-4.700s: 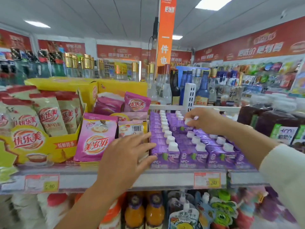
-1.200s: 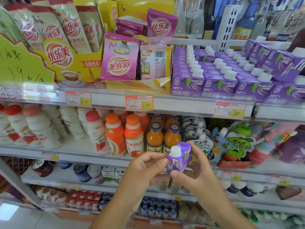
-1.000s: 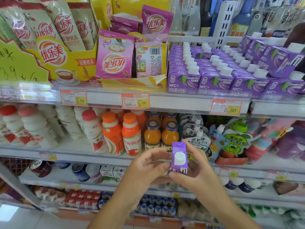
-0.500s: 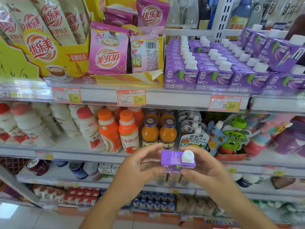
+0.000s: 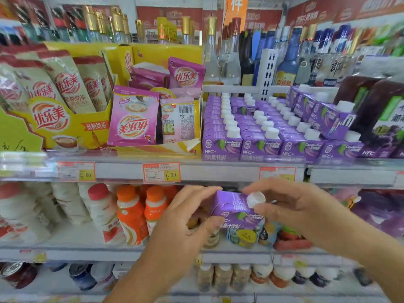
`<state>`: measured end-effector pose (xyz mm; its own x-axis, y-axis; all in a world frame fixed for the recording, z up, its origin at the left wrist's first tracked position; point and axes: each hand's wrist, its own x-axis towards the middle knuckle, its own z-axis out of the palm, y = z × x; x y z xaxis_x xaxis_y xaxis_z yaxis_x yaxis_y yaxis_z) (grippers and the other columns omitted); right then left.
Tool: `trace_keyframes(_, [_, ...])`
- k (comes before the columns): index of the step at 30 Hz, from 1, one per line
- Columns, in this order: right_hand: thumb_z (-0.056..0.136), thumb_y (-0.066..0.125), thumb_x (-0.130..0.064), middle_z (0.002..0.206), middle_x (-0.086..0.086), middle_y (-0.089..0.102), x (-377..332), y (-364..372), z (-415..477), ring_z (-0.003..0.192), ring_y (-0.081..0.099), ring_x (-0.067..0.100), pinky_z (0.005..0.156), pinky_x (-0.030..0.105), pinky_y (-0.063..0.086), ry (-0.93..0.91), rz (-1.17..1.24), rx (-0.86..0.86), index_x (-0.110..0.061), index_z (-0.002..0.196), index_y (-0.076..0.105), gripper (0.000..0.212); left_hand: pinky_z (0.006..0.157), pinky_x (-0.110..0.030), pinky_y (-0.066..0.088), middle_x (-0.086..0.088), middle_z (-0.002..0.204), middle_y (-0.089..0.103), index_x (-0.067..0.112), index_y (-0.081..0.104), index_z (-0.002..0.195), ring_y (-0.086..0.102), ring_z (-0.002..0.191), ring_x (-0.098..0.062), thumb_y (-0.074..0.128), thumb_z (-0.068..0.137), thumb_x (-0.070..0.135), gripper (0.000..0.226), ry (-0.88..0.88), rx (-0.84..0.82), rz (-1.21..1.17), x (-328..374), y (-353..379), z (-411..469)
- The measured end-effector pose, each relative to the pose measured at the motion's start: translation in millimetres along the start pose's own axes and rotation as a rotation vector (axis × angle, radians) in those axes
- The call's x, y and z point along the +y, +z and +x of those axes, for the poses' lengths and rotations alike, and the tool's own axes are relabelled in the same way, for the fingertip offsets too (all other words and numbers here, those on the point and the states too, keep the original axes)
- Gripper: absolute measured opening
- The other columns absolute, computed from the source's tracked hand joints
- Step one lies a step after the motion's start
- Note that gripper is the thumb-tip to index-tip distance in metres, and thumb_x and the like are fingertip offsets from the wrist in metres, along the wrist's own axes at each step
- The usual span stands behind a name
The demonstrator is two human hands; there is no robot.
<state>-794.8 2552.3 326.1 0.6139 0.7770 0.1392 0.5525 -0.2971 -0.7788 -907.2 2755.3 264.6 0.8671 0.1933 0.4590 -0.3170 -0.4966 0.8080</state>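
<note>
A small purple juice carton (image 5: 235, 209) with a white cap sits between both my hands, just below the upper shelf's front edge (image 5: 122, 170). My left hand (image 5: 185, 219) grips its left end, fingers over the top and thumb under the front. My right hand (image 5: 293, 208) pinches its right end at the cap, thumb in front and forefinger above. Rows of the same purple cartons (image 5: 258, 132) fill the upper shelf to the right.
Yellow display boxes with pink sachets (image 5: 133, 121) and beige tea packets (image 5: 72, 84) stand at the upper left. Glass bottles (image 5: 231, 51) line the back. Orange bottles (image 5: 131, 213) and white bottles (image 5: 100, 215) crowd the shelf behind my hands. Cans (image 5: 80, 276) sit lower down.
Both hands have lifted the carton up toward the upper shelf, and it now faces front with its label toward me. The view has tilted upward.
</note>
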Motion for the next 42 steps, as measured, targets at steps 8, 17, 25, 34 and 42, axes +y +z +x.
trace_keyframes(8, [0.092, 0.058, -0.039, 0.088, -0.015, 0.071, -75, -92, 57, 0.080, 0.069, 0.031, 0.073, 0.044, 0.058, -0.105, -0.427, 0.298, -0.050, 0.102, 0.061, 0.014, 0.098, 0.003, 0.017, 0.020, 0.128, 0.053, 0.027, 0.054, 0.136, 0.043, 0.119, 0.004, 0.049, 0.089, 0.058, 0.057, 0.337, 0.190, 0.568, 31, -45, 103])
trace_keyframes(17, [0.098, 0.056, -0.022, 0.109, 0.002, 0.055, -28, -126, 171, 0.104, 0.062, 0.027, 0.074, 0.032, 0.042, 0.018, -0.643, 0.367, -0.017, 0.117, 0.066, 0.022, 0.078, -0.026, 0.039, 0.017, 0.126, 0.064, 0.034, 0.070, 0.117, 0.057, 0.111, -0.005, 0.043, 0.088, 0.061, 0.048, 0.332, 0.228, 0.884, -12, -50, 121])
trace_keyframes(25, [0.093, 0.063, -0.019, 0.104, 0.001, 0.068, -13, -143, 198, 0.088, 0.061, 0.013, 0.078, 0.025, 0.045, 0.120, -0.679, 0.132, -0.018, 0.114, 0.070, 0.022, 0.077, -0.028, 0.047, 0.016, 0.122, 0.063, 0.036, 0.071, 0.114, 0.060, 0.104, -0.006, 0.057, 0.091, 0.055, 0.033, 0.325, 0.249, 0.807, -16, -47, 121])
trace_keyframes(34, [0.093, 0.064, -0.019, 0.112, -0.004, 0.065, -13, -143, 219, 0.094, 0.059, 0.011, 0.078, 0.020, 0.045, 0.285, -0.764, -0.104, -0.020, 0.115, 0.069, 0.023, 0.067, -0.026, 0.051, 0.014, 0.110, 0.066, 0.034, 0.073, 0.110, 0.062, 0.095, -0.008, 0.054, 0.085, 0.055, 0.038, 0.333, 0.270, 0.794, -14, -45, 121])
trace_keyframes(42, [0.093, 0.063, -0.013, 0.100, 0.007, 0.067, -8, -163, 243, 0.074, 0.061, 0.014, 0.065, 0.022, 0.052, 0.305, -0.737, 0.103, -0.021, 0.115, 0.070, 0.025, 0.063, -0.025, 0.050, 0.016, 0.108, 0.066, 0.036, 0.074, 0.107, 0.063, 0.092, -0.007, 0.056, 0.083, 0.055, 0.035, 0.335, 0.275, 0.778, -14, -46, 125])
